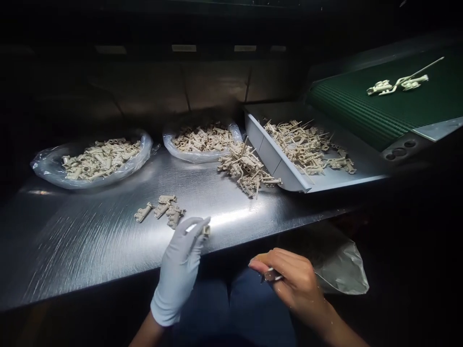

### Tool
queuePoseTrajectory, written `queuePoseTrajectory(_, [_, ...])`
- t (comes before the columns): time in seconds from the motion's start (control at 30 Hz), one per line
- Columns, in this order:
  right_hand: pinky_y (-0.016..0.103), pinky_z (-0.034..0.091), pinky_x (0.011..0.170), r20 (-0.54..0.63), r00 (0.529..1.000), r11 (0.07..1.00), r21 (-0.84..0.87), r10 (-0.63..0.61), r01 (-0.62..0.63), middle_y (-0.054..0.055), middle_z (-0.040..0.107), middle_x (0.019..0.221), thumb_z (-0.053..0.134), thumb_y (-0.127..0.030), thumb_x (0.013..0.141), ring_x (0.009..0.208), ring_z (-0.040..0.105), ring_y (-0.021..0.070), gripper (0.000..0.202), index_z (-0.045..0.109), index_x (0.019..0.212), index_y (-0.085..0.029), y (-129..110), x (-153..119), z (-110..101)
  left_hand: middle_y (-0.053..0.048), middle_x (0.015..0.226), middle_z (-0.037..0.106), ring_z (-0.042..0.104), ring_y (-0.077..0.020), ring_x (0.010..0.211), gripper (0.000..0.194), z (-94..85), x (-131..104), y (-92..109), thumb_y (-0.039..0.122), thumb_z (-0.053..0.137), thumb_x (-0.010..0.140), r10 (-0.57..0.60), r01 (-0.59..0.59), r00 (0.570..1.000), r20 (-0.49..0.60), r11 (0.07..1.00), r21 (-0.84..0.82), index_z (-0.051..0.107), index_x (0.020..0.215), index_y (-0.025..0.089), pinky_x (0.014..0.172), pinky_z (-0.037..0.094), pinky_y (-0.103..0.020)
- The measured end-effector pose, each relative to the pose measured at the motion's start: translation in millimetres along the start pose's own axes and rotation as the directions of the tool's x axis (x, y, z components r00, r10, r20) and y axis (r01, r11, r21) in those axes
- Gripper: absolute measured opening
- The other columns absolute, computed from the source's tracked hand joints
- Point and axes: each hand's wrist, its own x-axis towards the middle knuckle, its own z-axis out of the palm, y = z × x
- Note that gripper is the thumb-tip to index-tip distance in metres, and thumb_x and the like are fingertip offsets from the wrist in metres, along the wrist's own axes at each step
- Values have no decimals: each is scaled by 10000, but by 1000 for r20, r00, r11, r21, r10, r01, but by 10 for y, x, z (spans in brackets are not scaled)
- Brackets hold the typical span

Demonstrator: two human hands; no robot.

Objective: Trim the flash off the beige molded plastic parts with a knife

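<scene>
My left hand (181, 265), in a white glove, pinches a small beige plastic part (206, 231) over the table's front edge. Bare and lower to the right, my right hand (294, 279) is closed around a thin pale piece (277, 276), mostly hidden by the fingers. Several beige parts (162, 209) lie loose on the metal table (97, 241), just beyond my left fingers. A heap of parts with thin stems (248, 168) rests against the grey tray's left side.
Two plastic-lined containers (54, 176) (191, 155) of beige parts stand at the back. The grey tray (278, 164) holds more stemmed parts. A green conveyor (361, 120) carries parts at the right. A clear bag (343, 265) hangs below the table edge.
</scene>
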Motion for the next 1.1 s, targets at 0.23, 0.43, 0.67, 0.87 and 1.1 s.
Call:
queuePoseTrajectory(0.23, [236, 596, 634, 47, 990, 977, 164, 133, -139, 72, 714, 1006, 556, -112, 993, 743, 698, 149, 404, 704, 1338, -262, -7, -42, 307, -131, 1213, 672, 670, -246, 929, 634, 75, -61, 43, 541, 550, 1027, -281, 291, 956, 82, 944, -157, 445, 1560, 215, 979, 537, -486])
queuePoseTrajectory(0.43, [210, 543, 581, 117, 960, 888, 367, 252, -278, 18, 656, 778, 735, -333, 953, 653, 636, 134, 132, 764, 935, -205, -146, 4, 465, -9, 790, 689, 587, -155, 598, 739, 221, -292, 243, 624, 604, 973, -254, 567, 799, 545, 619, -543, 428, 1569, 225, 664, 535, -309])
queuePoseTrajectory(0.67, [196, 537, 550, -35, 913, 822, 450, 406, -349, -18, 648, 776, 687, -551, 962, 622, 639, 128, 338, 634, 1092, -243, -145, -53, 416, -13, 835, 668, 596, -145, 732, 249, 239, -189, 420, 398, 802, 900, -279, 593, 802, 528, 473, -652, 709, 848, 173, 743, 506, -271])
queuePoseTrajectory(0.87, [282, 595, 782, -8, 978, 951, 236, 208, -200, 44, 712, 1011, 445, -283, 1115, 872, 693, 172, 355, 601, 1430, -331, -192, 5, 363, 10, 594, 555, 529, -151, 534, 500, 260, -275, 506, 574, 543, 1021, -359, 594, 802, 477, 563, -574, 624, 679, 218, 590, 519, -297])
queuePoseTrajectory(1.1, [283, 528, 628, -77, 995, 998, 37, 61, -58, 31, 658, 831, 457, -513, 1085, 736, 620, 177, 514, 526, 1536, -278, -177, 37, 398, -44, 755, 695, 700, -258, 755, 401, 329, -213, 415, 635, 735, 868, -294, 538, 830, 474, 644, -543, 724, 777, 244, 681, 619, -373])
